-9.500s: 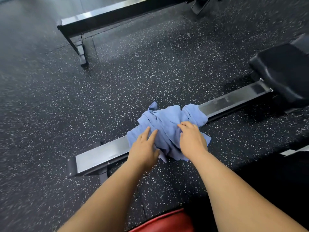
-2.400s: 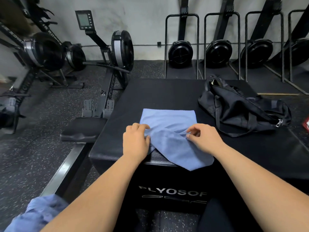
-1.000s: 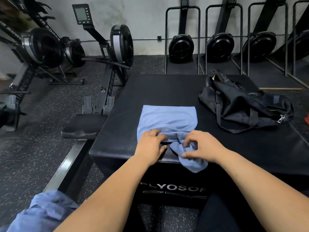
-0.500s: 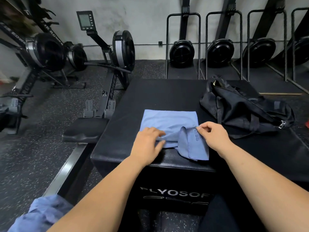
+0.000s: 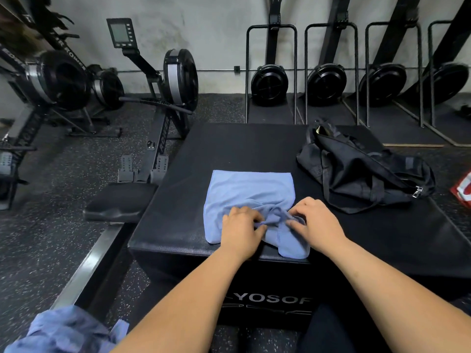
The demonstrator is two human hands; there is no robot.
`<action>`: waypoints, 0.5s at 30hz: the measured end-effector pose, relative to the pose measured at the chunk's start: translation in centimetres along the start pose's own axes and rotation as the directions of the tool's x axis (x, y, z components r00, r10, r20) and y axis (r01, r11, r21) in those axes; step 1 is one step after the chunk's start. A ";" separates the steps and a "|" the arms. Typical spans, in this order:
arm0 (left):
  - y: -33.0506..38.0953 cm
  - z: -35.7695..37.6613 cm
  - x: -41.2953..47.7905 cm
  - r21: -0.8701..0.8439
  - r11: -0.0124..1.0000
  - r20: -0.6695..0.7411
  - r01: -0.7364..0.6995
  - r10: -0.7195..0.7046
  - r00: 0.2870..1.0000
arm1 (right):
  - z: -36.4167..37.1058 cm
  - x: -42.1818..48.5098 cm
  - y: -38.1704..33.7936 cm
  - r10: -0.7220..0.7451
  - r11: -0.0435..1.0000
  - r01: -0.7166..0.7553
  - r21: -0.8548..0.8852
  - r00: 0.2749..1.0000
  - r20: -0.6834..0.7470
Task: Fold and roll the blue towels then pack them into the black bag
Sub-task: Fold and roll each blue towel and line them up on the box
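— Where is the towel just now?

— The blue towel [image 5: 251, 194] lies on the black surface [image 5: 242, 146]; its far half is flat and square, its near edge gathered into a twist, and one corner droops over the front lip; the black bag [image 5: 364, 174] sits on the same surface, off to the right and apart from the cloth.

— And the hands?

— Both are on that twisted edge; the left hand [image 5: 239, 233] has its fingers curled and pinches the fabric near the middle; the right hand [image 5: 316, 225] is curled over the bunch just beside it, gripping cloth too; the two are nearly touching.

— A fold under way, then?

— I'd judge so, and an untidy one; to do it well I'd part the hands toward the two near corners and draw the edge taut so the twist falls out, then lay it evenly over the flat half; the hems should meet before any rolling; a roll begun on a wrinkle would likely come out lopsided and sit badly in the bag.

— Anything else waiting?

— More blue towels [image 5: 63, 329] in a crumpled heap, low on the left, off the surface; the bag is slumped, and I can't tell whether its mouth is open.
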State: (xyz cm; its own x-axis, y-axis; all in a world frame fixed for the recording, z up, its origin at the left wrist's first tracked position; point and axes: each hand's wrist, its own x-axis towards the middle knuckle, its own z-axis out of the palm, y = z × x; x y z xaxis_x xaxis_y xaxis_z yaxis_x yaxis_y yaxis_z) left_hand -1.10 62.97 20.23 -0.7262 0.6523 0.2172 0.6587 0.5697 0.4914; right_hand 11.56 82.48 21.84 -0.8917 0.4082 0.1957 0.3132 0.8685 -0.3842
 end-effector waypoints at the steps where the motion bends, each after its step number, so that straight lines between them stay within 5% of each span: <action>1: -0.3 -0.4 0.2 -0.090 0.996 -0.052 0.021 -0.026 0.998 | -0.1 0.2 0.2 0.026 0.999 -0.025 0.039 0.999 -0.046; 6: -1.8 -4.9 1.8 -0.392 0.911 -0.111 0.124 -0.181 0.977 | -2.0 1.8 0.6 0.162 0.964 -0.139 0.226 0.983 -0.086; 15: -2.1 -11.8 5.9 -0.537 0.844 -0.078 -0.003 -0.045 0.996 | -3.2 4.6 -2.6 0.210 0.920 -0.125 0.370 0.957 -0.199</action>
State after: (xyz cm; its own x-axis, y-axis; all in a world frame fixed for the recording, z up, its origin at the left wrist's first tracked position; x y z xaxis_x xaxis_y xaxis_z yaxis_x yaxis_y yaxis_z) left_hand -9.13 59.72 30.41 -0.7685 0.5849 0.2594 0.4525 0.2101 0.8667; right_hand 7.70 82.97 26.67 -0.7231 0.6288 0.2860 0.2787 0.6443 -0.7122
